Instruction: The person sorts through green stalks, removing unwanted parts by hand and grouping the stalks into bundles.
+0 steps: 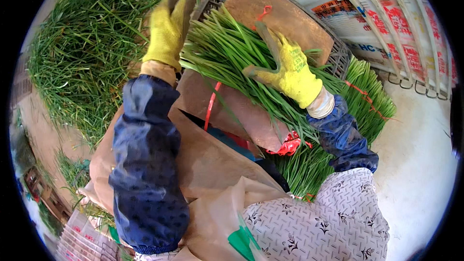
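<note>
A loose bundle of long green leafy stalks, like garlic chives, (pixel 232 50) lies across a worn brown board (pixel 286 14) on a black plastic crate (pixel 339 58). My right hand (pixel 290 67), in a yellow knitted glove with a dark coating, rests on the bundle with its fingers spread. My left hand (pixel 168 25), gloved the same way, is raised just left of the bundle's pale stem ends, fingers extended and slightly blurred; it holds nothing that I can see. Red ties (pixel 288 145) hang under the board's near edge, and a red strand (pixel 212 105) crosses that edge.
To the left spreads a large heap of loose green leaves (pixel 87 50) on the floor. Tied green bundles (pixel 369 98) lie right of the crate and below it. Printed white sacks (pixel 391 25) stand at the upper right behind bent wire-and-plastic rods. A tan apron (pixel 217 166) covers my lap.
</note>
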A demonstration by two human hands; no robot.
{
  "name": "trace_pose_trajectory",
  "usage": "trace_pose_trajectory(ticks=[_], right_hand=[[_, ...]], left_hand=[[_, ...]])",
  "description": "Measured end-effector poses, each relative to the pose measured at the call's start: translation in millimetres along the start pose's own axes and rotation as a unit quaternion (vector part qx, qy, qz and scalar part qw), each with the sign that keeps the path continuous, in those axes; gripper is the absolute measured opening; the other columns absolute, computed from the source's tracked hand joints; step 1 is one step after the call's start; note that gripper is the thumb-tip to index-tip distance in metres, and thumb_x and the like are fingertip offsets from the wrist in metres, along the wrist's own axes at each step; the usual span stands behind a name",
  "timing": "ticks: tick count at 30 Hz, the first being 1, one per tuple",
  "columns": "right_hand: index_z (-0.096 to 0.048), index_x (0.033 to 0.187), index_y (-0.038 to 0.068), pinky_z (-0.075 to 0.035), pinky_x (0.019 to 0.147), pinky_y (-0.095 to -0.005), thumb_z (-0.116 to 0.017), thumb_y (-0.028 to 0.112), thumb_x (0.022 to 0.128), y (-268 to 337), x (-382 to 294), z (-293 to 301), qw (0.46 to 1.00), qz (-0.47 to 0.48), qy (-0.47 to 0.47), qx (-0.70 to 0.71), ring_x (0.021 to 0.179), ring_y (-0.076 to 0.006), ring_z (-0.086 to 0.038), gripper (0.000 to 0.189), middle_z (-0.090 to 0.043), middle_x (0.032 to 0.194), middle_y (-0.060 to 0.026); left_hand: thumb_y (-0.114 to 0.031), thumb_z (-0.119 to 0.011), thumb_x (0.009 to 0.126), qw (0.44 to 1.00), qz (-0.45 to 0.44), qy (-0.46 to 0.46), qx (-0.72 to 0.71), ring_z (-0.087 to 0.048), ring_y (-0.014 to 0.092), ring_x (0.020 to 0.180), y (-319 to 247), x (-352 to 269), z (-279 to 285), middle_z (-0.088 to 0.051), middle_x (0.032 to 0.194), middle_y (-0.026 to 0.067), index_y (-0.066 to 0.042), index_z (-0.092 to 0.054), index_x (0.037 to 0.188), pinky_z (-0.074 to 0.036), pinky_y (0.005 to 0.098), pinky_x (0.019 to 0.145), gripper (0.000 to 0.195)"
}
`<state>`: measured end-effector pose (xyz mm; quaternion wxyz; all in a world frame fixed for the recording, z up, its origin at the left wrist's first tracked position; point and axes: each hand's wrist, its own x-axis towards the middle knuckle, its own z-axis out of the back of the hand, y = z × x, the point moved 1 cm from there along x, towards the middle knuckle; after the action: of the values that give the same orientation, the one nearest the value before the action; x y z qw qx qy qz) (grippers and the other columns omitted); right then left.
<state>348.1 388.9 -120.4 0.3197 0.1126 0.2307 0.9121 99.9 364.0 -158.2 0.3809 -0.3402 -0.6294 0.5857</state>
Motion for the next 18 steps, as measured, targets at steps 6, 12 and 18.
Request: trace_pose_trajectory(ticks=[6, 12, 18], right_hand=[[-0.038, 0.14, 0.002, -0.036, 0.099, -0.05, -0.073, 0.062, 0.065, 1.6, 0.2, -11.0, 0.998, -0.014, 0.029, -0.056, 0.116, -0.0404, -0.048, 0.102, -0.048, 0.129, -0.0237], [-0.044, 0.135, 0.002, -0.036, 0.098, -0.0488, -0.07, 0.055, 0.07, -7.1, 1.5, -13.7, 0.994, 0.04, 0.012, -0.102, 0.115, -0.0389, -0.049, 0.089, -0.05, 0.128, -0.021], [-0.043, 0.135, 0.002, -0.036, 0.098, -0.0483, -0.064, 0.047, 0.078, -6.0, 7.2, -11.4, 0.99, 0.087, 0.03, -0.111, 0.114, -0.0387, -0.049, 0.076, -0.049, 0.129, -0.0207]], left_hand=[[-0.037, -0.055, 0.093, 0.981, -0.027, 0.059, 0.181, -0.06, 0.035, 0.102, 53.9, -15.7, 4.5, -0.063, 0.111, 0.0212, -0.004, -0.059, 0.117, -0.047, 0.0373, 0.084, 0.042], [-0.031, -0.056, 0.093, 0.889, -0.264, 0.076, 0.365, -0.058, 0.022, 0.107, -30.2, -16.2, -2.4, -0.061, 0.119, 0.0138, -0.006, -0.055, 0.126, -0.044, 0.0318, 0.092, 0.042], [-0.04, -0.05, 0.094, 0.983, 0.057, 0.033, 0.17, -0.054, 0.038, 0.113, 27.6, -32.5, 11.2, -0.056, 0.125, 0.0174, -0.008, -0.053, 0.127, -0.043, 0.0417, 0.094, 0.046]])
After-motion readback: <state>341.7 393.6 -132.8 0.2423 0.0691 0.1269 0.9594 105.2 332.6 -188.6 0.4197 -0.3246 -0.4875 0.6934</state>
